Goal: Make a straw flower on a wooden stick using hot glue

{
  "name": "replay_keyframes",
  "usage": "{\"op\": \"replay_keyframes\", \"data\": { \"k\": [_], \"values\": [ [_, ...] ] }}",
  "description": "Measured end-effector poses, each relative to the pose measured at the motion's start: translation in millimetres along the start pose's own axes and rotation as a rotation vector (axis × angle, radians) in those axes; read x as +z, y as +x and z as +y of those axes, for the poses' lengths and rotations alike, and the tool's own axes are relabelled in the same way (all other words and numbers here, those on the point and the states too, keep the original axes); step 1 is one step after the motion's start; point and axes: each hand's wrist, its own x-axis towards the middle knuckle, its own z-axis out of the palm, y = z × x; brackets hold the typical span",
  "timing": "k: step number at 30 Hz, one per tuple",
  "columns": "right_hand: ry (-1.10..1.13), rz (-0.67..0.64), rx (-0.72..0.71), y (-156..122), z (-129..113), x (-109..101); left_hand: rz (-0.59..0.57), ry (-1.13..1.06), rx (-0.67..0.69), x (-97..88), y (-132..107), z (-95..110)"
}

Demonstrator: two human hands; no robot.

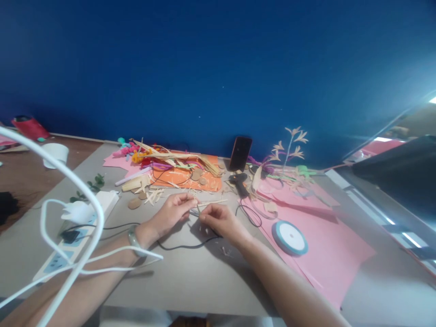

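Over the middle of the table, my left hand (176, 210) and my right hand (220, 220) are close together, fingertips pinched. Between them is a thin, dark strip (199, 209), too small and blurred to make out its kind; both hands seem to grip it. A pale, slender stick (214, 201) lies just beyond the fingers. Under my hands a black cord (190, 247) runs across the tabletop. Beyond my right hand rests a black glue gun (241, 185). Little pale scraps (225, 250) are scattered near my right wrist.
A phone (240, 153) leans against the blue wall. Pink paper (327, 240) with a teal-rimmed roll (289, 237) lies right, near a pale-petalled flower stem (289, 150). Dried strips (170, 156) cover orange sheets behind. A power strip (51, 261) and white cable (97, 213) occupy the left.
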Motion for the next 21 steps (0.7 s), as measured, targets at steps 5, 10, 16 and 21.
{"op": "replay_keyframes", "data": {
  "k": [5, 10, 16, 21],
  "values": [
    [0.009, 0.089, -0.038, 1.4, 2.4, 2.6, -0.006, 0.128, 0.05, 0.2, -1.1, -0.6],
    [0.071, 0.106, -0.051, 1.1, 1.1, 5.0, -0.069, 0.198, 0.132, 3.3, -3.3, 4.3],
    [0.048, 0.124, -0.042, 1.9, -0.5, 1.6, -0.042, 0.148, 0.044, 3.2, -4.4, 2.5],
    [0.094, 0.062, -0.02, 2.0, -0.1, -1.6, -0.041, 0.174, 0.087, 0.8, -2.0, 0.5]
  ]
}}
